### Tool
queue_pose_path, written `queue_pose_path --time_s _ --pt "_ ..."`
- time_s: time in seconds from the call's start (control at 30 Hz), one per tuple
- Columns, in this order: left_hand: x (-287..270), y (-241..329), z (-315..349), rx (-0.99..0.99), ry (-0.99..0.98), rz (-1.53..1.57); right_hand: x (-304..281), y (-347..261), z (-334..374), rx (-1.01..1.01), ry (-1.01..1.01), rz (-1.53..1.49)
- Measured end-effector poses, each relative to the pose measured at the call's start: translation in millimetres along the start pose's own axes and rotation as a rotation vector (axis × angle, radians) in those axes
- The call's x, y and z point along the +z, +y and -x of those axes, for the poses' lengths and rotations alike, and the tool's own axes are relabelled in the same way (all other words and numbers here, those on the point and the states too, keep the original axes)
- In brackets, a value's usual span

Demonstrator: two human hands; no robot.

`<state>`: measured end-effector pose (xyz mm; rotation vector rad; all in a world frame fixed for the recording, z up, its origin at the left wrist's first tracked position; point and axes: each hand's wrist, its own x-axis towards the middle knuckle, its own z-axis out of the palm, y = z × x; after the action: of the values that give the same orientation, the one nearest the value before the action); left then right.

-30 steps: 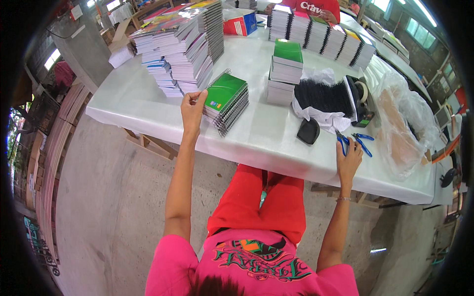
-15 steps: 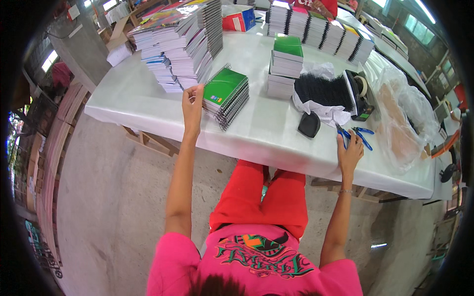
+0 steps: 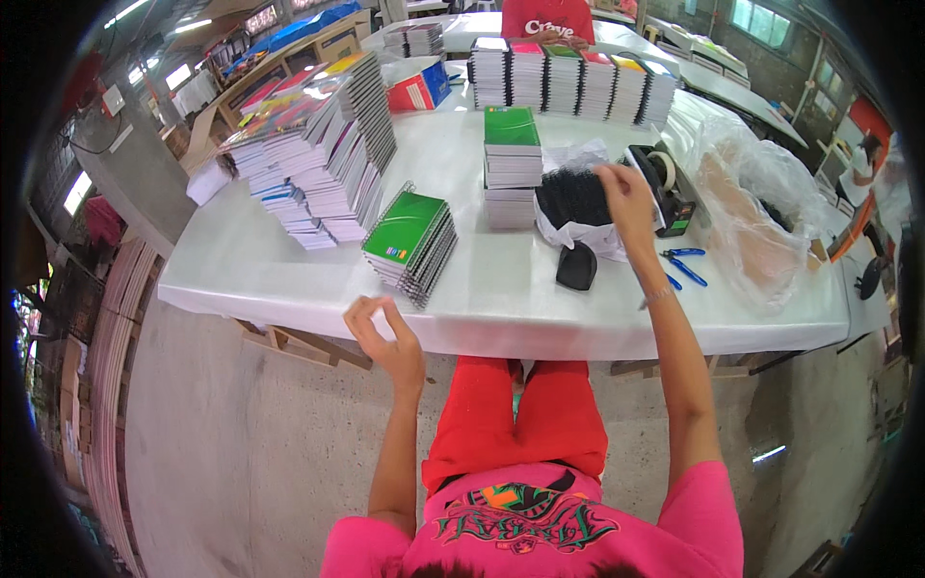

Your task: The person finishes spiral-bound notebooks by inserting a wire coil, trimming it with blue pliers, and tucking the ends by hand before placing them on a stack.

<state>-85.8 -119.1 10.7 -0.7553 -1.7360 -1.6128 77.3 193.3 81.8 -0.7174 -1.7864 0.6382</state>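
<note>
Loosely curled, my left hand [image 3: 390, 339] is raised by the table's front edge, with thumb and fingers apart and nothing visible in it. Just beyond it lies a short stack of green spiral notebooks [image 3: 409, 229], black coils along its right side. My right hand [image 3: 628, 204] is over a bundle of black plastic binding coils [image 3: 570, 197] lying in white paper. Its fingertips are pinched together; whatever they hold is too small to make out. Blue-handled pliers [image 3: 686, 268] rest on the table right of that forearm. A black pouch-like piece [image 3: 576, 266] sits below the coils.
A stack of green-covered pads [image 3: 511, 159] stands left of the coils. Tall notebook piles [image 3: 328, 154] fill the left, and a row of bound notebooks [image 3: 568, 82] the back. A tape dispenser [image 3: 674, 197] and clear plastic bag [image 3: 752, 212] are right. Someone in red [image 3: 544, 19] is opposite.
My right hand has let go of the blue pliers and moved up and left to the coils. My left hand has left the notebook stack and drawn back toward me.
</note>
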Motion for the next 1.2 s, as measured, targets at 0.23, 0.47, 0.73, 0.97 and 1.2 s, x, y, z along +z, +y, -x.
queue_pose_path --time_s 0.23,0.47,0.73,0.97,1.2 --pt "3.3 28.8 23.6 0.194 -0.149 0.079 80.9 -37.8 -53.9 0.185 -0.084 -0.038" --pt "8.7 39.9 13.1 0.192 -0.212 0.147 88.7 -28.4 -72.7 0.306 -0.481 -0.237" --pt "17.8 48.2 22.7 0.099 -0.229 0.257 74.9 -19.3 -84.5 0.472 -0.565 -0.387" --pt "27.8 54.1 14.7 0.137 -0.323 0.247 56.9 -52.7 -19.1 0.006 -0.159 -0.182" --pt "58.2 63.7 4.0 0.232 -0.558 0.167 15.8 -23.3 98.8 -0.133 -0.527 0.068"
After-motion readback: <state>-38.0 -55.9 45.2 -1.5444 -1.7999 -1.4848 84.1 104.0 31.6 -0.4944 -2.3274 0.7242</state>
